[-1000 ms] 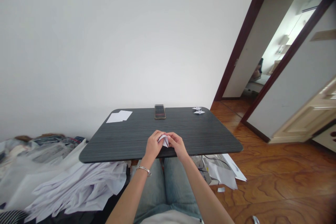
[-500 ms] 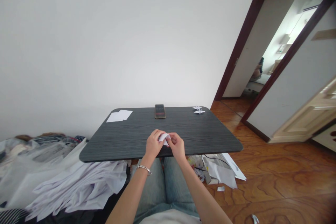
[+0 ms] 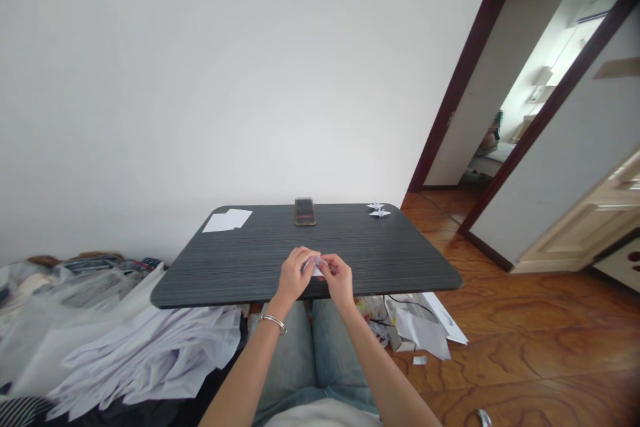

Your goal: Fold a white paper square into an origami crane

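Folded white paper (image 3: 316, 269) pinched between two hands

Small, creased into a pointed, layered shape, mostly hidden by the fingers. The left hand (image 3: 296, 277) and right hand (image 3: 339, 278) grip it from either side, over the desk (image 3: 400, 260), near the middle of its front edge. Whether it touches the desk cannot be told.

Two hands (image 3: 316, 273), one folded paper (image 3: 316, 269), two paper cranes (image 3: 379, 213), one phone (image 3: 305, 211).

on the dark rectangular wood-grain tabletop (image 3: 400, 247) — flat white paper sheets (image 3: 227, 219) at left, a black smartphone (image 3: 305, 211) mid-back, white paper cranes (image 3: 379, 211) at right.
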`<state>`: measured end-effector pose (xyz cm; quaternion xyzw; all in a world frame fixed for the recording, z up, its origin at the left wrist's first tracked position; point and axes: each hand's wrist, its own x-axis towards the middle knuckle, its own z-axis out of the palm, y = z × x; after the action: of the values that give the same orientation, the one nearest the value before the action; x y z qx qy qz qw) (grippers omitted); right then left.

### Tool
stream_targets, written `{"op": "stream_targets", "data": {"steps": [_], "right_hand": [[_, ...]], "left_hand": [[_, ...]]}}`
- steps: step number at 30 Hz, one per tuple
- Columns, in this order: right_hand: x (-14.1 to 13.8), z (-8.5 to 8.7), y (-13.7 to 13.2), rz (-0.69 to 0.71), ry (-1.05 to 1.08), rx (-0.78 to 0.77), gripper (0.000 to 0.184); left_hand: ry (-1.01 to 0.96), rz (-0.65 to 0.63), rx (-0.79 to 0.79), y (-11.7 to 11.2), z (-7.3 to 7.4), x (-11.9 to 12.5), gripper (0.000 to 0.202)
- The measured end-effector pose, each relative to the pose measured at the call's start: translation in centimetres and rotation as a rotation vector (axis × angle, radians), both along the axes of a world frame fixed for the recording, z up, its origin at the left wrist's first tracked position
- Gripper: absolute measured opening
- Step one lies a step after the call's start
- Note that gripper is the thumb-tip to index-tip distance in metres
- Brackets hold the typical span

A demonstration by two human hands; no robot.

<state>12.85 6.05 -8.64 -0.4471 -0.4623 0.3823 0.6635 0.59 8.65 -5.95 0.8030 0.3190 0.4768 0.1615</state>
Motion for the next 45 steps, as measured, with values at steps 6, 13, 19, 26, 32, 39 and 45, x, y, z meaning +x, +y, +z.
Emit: {"op": "stream_targets", "data": {"steps": [6,13,19,26,32,39,45], "right_hand": [[0.4,-0.2,0.2,0.031,0.055,0.024,0.012],[0.8,0.0,-0.1,0.103,0.058,0.031,0.015],[0.8,0.1,0.0,0.109,0.078,0.025,0.018],[1.6,0.7,0.5,0.272,0.155,-0.169,0.027],[2.4,1.2,0.7,0.376,0.168,-0.241,0.028],[2.4,1.0,0.5,0.324,0.204,-0.2,0.028],[2.0,1.1,0.4,0.331,0.164,-0.209,0.03]], "left_hand": [[-0.08,-0.044,-0.036,0.2,0.2,-0.2,0.019],[-0.164,-0.074,-0.065,0.4,0.1,-0.3,0.02],[-0.178,-0.075,-0.069,0.5,-0.1,-0.2,0.019],[-0.183,-0.074,-0.046,0.5,-0.1,-0.3,0.016],[-0.189,-0.094,-0.033,0.5,-0.1,-0.4,0.019],[-0.199,-0.065,-0.036,0.4,0.0,-0.5,0.02],[-0.199,-0.041,-0.046,0.3,0.1,-0.4,0.02]]}}
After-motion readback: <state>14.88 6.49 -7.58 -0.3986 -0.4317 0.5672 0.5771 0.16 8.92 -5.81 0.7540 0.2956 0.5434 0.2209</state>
